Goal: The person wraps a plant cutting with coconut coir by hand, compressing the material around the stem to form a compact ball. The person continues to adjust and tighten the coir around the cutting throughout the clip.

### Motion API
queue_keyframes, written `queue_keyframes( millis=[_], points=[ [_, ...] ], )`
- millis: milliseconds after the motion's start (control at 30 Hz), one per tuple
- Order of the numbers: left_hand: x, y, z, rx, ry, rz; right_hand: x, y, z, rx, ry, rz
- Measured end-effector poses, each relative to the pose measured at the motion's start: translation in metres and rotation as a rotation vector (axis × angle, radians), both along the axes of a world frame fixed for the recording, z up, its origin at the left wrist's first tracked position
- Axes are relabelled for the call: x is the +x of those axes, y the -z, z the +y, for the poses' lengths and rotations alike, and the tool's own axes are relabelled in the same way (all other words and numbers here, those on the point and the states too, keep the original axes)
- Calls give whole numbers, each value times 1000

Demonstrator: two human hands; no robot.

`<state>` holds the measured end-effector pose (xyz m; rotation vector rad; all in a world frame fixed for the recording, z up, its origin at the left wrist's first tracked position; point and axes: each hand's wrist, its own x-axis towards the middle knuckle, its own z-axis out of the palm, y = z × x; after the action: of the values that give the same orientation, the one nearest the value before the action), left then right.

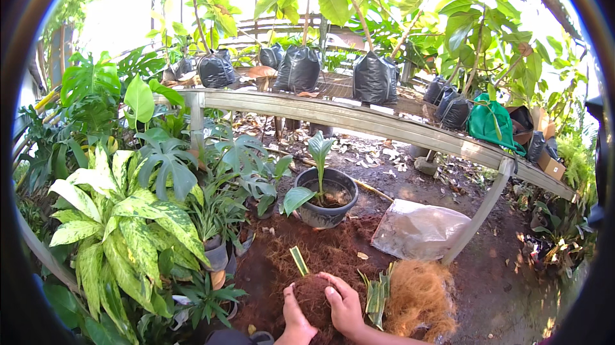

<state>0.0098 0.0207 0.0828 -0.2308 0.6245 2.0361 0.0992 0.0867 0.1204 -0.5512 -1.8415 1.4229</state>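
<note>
Both hands cup a rounded ball of brown coconut fibre [313,299], near the bottom centre. My left hand [297,314] presses on its left side and my right hand [343,302] curls over its right side. A short green leaf cutting with yellow edges [299,261] sticks up from the top of the ball. More yellow-edged leaf cuttings [377,294] lie just right of my right hand, beside a heap of light orange-brown fibre [420,297]. Dark loose fibre [317,249] covers the ground ahead. The underside of the ball is hidden.
A black pot [329,215] with a young plant stands ahead. A whitish plastic sack [420,229] lies right of it, near a slanted wooden leg [480,213]. A long bench rail [336,115] crosses behind, with black-bagged plants [375,78] above. A variegated leafy plant [129,220] stands at left.
</note>
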Motion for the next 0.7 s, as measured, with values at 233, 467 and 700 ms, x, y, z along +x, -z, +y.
queue_keyframes(
  millis=[233,467,700],
  points=[
    [1,-15,-3,31,2,11,-1,-1,9,-196,-27,60],
    [2,-18,1,-55,-137,95,-6,9,5,-1023,-112,120],
    [4,0,5,-132,-176,231,-6,17,3,-1191,-50,190]
  ],
)
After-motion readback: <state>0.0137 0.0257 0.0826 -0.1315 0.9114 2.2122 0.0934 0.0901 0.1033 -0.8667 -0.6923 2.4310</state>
